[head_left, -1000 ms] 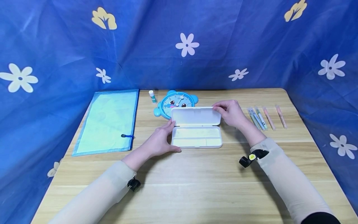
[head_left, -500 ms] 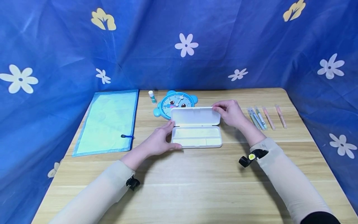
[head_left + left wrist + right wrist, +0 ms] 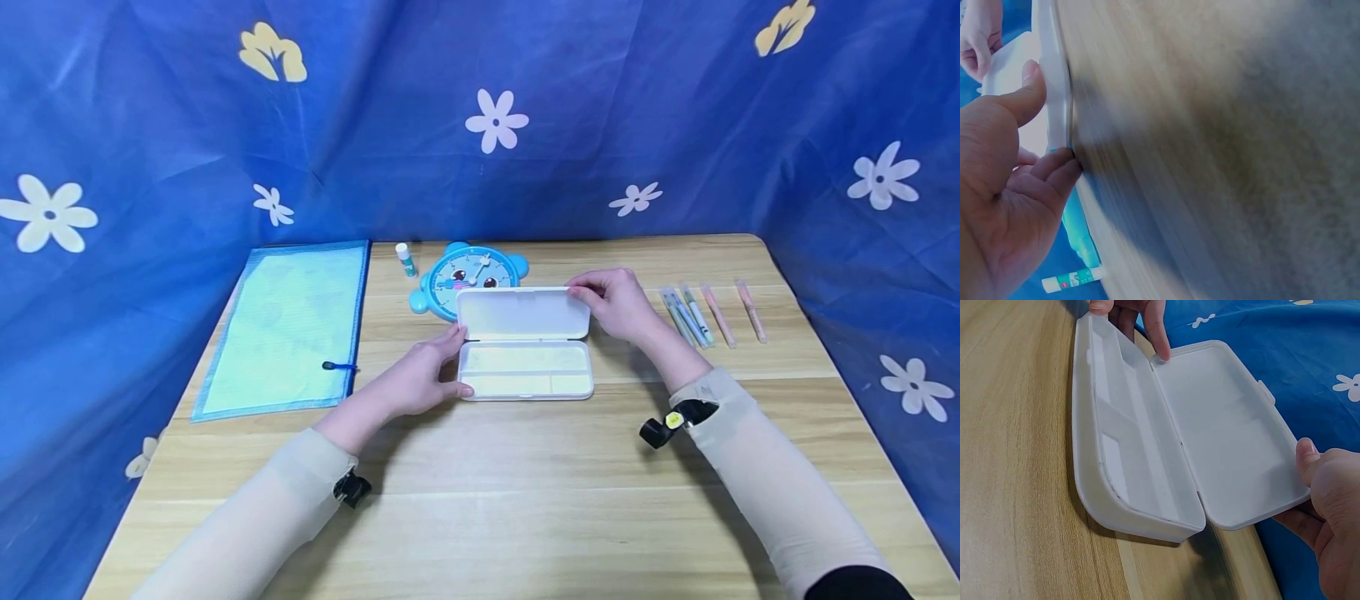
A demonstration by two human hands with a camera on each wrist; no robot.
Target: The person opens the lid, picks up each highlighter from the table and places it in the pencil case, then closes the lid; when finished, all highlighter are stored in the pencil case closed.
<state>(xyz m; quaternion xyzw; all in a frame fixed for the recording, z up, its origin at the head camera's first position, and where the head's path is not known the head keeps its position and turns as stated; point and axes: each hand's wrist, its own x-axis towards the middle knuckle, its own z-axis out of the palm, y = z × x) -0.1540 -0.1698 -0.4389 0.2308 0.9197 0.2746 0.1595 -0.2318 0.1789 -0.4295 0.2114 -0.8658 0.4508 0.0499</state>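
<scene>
A white pencil case (image 3: pixel 525 385) lies on the table with its lid (image 3: pixel 1229 431) raised on the hinge. Its inside shows bare compartments split by dividers. At the case's left end, my left hand (image 3: pixel 420 377) grips it, thumb at the front corner and fingers toward the back near the hinge. My right hand (image 3: pixel 617 305) pinches the lid's upper right corner, thumb on the inner face and fingers behind. In the left wrist view the left thumb and fingers (image 3: pixel 1054 172) hold the case's end wall.
Behind the case sits a blue toy clock (image 3: pixel 442 287), partly covered by the lid, with a glue stick (image 3: pixel 406 260) beside it. A light blue mesh zip folder (image 3: pixel 285 333) lies on the left. Several markers (image 3: pixel 696 315) lie on the right. A blue curtain (image 3: pixel 570 125) surrounds the table.
The left thumb has shifted slightly left along the case's front edge. Both hands keep their places on the case and lid; the lid stays raised.
</scene>
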